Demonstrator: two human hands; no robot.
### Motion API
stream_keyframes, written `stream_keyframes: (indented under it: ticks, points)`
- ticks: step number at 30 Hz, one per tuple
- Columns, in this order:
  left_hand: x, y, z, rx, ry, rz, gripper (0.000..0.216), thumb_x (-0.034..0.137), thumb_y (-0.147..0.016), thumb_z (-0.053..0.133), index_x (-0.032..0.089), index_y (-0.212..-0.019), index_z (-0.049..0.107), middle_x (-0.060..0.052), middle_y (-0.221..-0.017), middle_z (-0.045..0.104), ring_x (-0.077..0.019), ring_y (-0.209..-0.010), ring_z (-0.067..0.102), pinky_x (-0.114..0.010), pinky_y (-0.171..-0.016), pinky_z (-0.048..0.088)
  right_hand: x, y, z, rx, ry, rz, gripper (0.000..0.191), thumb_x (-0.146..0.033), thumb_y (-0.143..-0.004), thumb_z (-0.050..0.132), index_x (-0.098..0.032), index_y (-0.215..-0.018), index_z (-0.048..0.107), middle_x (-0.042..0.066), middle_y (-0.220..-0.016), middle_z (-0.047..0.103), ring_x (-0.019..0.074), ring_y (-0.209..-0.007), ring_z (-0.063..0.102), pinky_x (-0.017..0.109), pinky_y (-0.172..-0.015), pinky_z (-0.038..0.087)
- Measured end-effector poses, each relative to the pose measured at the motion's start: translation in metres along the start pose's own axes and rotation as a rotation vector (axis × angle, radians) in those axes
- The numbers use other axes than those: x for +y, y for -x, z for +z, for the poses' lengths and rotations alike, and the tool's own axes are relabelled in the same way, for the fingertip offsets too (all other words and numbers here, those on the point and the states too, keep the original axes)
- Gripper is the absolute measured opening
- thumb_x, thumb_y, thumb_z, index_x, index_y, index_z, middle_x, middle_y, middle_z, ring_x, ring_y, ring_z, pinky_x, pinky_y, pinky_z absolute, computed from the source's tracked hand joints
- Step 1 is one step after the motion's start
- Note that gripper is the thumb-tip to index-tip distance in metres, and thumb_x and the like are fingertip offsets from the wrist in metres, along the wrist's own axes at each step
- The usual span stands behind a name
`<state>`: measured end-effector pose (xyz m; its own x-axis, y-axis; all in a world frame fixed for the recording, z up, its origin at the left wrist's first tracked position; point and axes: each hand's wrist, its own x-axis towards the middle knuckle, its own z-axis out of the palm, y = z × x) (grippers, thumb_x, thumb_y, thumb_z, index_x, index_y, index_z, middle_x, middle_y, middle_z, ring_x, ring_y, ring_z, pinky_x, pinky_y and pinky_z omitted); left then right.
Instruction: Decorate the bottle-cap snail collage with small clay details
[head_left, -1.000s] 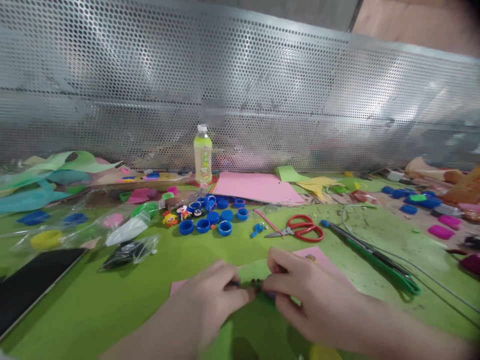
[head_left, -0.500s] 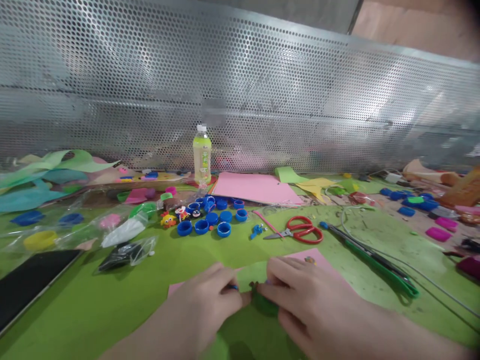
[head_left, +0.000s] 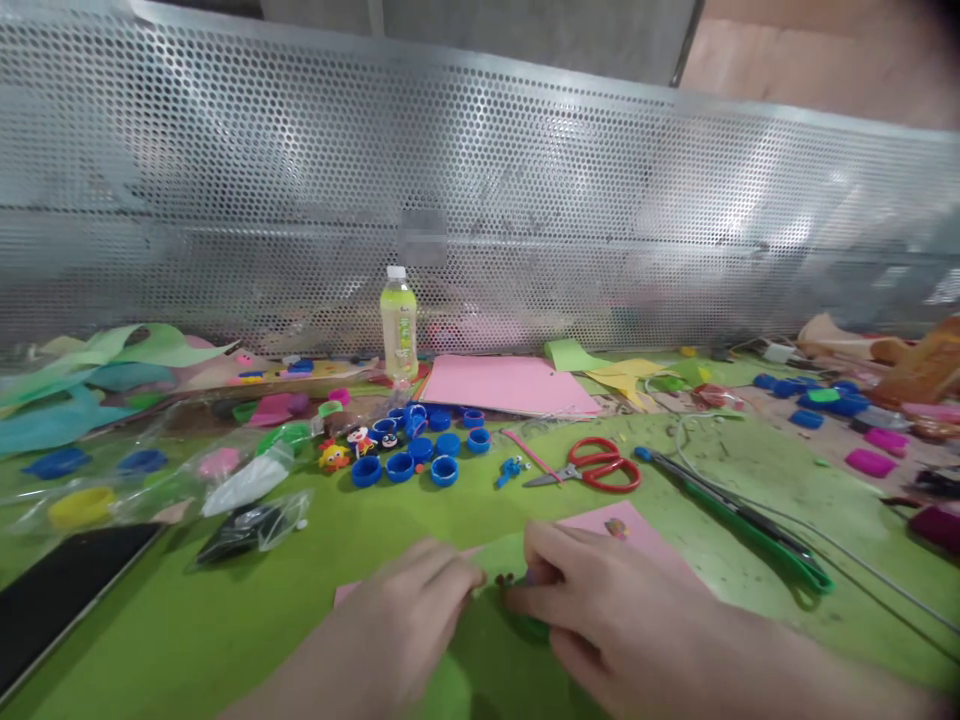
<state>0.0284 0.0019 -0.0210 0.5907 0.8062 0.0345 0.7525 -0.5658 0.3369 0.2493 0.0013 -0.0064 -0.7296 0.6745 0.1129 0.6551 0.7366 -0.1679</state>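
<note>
My right hand [head_left: 600, 600] is closed around a small dark green piece [head_left: 531, 628]. Tiny brown bits [head_left: 504, 580] poke out at its fingertips; the piece is mostly covered. Just left of it, my left hand [head_left: 416, 610] has thumb and fingertips pinched together, and I cannot make out what lies between them. Both hands are over a light green sheet [head_left: 495, 558] on top of a pink sheet [head_left: 660, 548]. A small multicoloured lump [head_left: 616, 528] rests on the pink sheet beyond my right hand.
Red-handled scissors [head_left: 600, 466], a blue clay figure [head_left: 512, 470] and several blue bottle caps [head_left: 444, 471] lie ahead. A green-handled tool [head_left: 750, 530] is at right, a phone [head_left: 67, 590] at left. A drink bottle [head_left: 399, 325] stands before the perforated metal panel [head_left: 525, 180].
My left hand's fingertips have drawn slightly up and away from the green piece. A blue bit seen at that hand earlier is out of sight. My right hand stays at the piece.
</note>
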Motion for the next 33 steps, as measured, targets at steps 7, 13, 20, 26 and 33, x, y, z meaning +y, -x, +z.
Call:
stream_keyframes:
  ticks: [7,13,20,26,33]
  points:
    - [-0.008,0.002,0.004,0.080,0.043,0.031,0.030,0.005,-0.089,0.042,0.022,-0.100,0.064,-0.002,-0.093,0.069,-0.0188,-0.086,0.067,-0.028,-0.076,0.055,0.003,-0.002,0.001,0.009,0.021,0.019,0.035,-0.009,-0.082,0.048,-0.026,-0.106,0.068,0.003,-0.091,0.053,0.0157,-0.072,0.052,0.029,-0.060,0.034]
    - [-0.012,0.006,0.004,0.214,0.084,0.046,0.023,0.016,-0.096,0.043,0.028,-0.107,0.060,0.001,-0.097,0.069,-0.0160,-0.088,0.067,-0.025,-0.078,0.052,0.007,-0.002,-0.001,0.059,0.031,0.027,0.042,-0.012,-0.086,0.047,-0.034,-0.116,0.065,0.001,-0.087,0.049,0.0149,-0.067,0.049,0.028,-0.055,0.028]
    - [-0.011,0.006,-0.002,0.252,0.076,0.023,0.018,0.018,-0.095,0.047,0.026,-0.095,0.063,0.003,-0.087,0.070,-0.0147,-0.080,0.067,-0.022,-0.071,0.050,0.005,-0.004,-0.005,-0.009,0.076,-0.048,0.032,-0.011,-0.084,0.050,-0.027,-0.101,0.071,0.002,-0.087,0.052,0.0149,-0.068,0.048,0.029,-0.056,0.029]
    - [-0.013,0.008,0.001,0.276,0.022,0.081,0.018,0.021,-0.095,0.048,0.028,-0.101,0.063,0.004,-0.087,0.070,-0.0146,-0.079,0.067,-0.022,-0.071,0.050,0.007,-0.002,-0.006,0.051,0.058,-0.015,0.038,-0.013,-0.086,0.047,-0.033,-0.111,0.067,0.001,-0.089,0.050,0.0138,-0.065,0.047,0.028,-0.052,0.025]
    - [-0.016,0.008,0.000,0.315,0.056,0.083,0.018,0.023,-0.095,0.048,0.029,-0.099,0.064,0.005,-0.085,0.071,-0.0137,-0.077,0.068,-0.021,-0.069,0.048,0.008,-0.005,-0.004,0.004,0.059,-0.059,0.036,-0.011,-0.083,0.048,-0.028,-0.106,0.070,0.002,-0.084,0.052,0.0154,-0.064,0.049,0.029,-0.051,0.027]
